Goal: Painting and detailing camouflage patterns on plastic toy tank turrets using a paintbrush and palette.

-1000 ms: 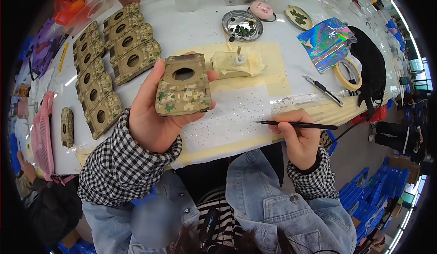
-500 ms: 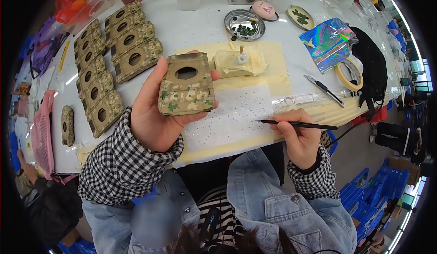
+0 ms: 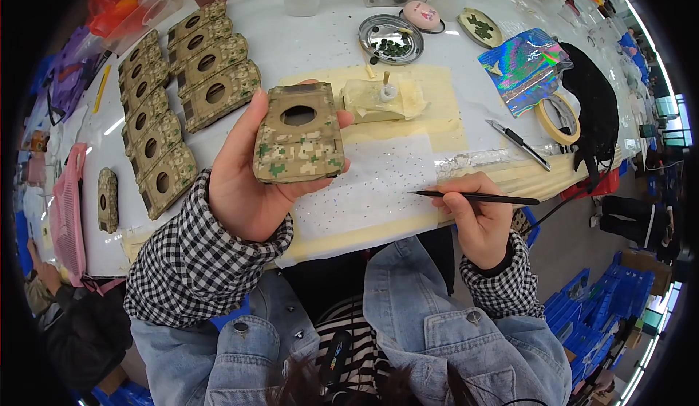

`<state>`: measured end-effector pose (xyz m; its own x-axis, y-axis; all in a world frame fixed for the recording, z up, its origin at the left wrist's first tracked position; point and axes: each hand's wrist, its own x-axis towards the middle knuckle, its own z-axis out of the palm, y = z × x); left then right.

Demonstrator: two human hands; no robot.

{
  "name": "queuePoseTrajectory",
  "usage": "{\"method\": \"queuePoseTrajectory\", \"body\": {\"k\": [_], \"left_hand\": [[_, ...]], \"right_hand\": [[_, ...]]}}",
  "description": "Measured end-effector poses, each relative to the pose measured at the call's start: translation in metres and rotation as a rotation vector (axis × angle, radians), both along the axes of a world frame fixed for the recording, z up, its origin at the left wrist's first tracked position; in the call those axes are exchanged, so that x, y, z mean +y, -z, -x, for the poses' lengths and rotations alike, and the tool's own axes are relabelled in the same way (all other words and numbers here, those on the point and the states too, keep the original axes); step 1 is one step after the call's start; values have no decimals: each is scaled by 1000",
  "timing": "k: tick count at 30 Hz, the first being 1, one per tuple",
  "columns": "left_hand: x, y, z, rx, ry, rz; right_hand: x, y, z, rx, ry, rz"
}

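My left hand (image 3: pixel 251 206) holds a camouflage-painted model tank hull (image 3: pixel 298 155) above the table. Its large round hole faces up, and green and cream square flecks cover the end closest to me. The fingers wrap its edges, with fingertips showing along the right side. Between the fingers of my right hand (image 3: pixel 477 220) are slim black tweezers (image 3: pixel 484 198), their fine tip pointing left. That tip is just over a white sheet (image 3: pixel 364 198) scattered with tiny dark and silvery specks. Hull and tweezers are apart.
Several matching hulls (image 3: pixel 215 93) stand in two rows at left, a smaller camouflage part (image 3: pixel 108 200) beside them. Behind the sheet sits a tape-covered block (image 3: pixel 378 101). A round dish (image 3: pixel 391 40) holds dark green bits. A craft knife (image 3: pixel 518 144) and tape roll (image 3: pixel 558 120) lie right.
Almost nothing differs. The hull in my left hand has tilted very slightly, while the tweezers in my right hand keep the same place.
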<state>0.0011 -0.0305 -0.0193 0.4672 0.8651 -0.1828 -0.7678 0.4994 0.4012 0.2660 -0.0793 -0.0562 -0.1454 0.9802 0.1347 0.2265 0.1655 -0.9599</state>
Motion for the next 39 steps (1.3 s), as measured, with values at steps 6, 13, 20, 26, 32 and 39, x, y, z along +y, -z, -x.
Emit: {"method": "queuePoseTrajectory", "body": {"k": [6, 13, 20, 26, 32, 39], "left_hand": [[0, 0, 1, 3, 0, -5], [0, 0, 0, 9, -1, -3], [0, -3, -1, 33, -10, 15], [-1, -4, -2, 35, -24, 28], [-1, -4, -2, 28, -20, 23], [-1, -5, -3, 45, -27, 30]], "right_hand": [[0, -1, 0, 7, -4, 14], [-2, -2, 2, 52, 26, 53], [-1, -2, 0, 16, 2, 30], [-1, -1, 1, 12, 1, 30], [0, 0, 0, 9, 7, 18], [0, -2, 1, -5, 8, 24]]}}
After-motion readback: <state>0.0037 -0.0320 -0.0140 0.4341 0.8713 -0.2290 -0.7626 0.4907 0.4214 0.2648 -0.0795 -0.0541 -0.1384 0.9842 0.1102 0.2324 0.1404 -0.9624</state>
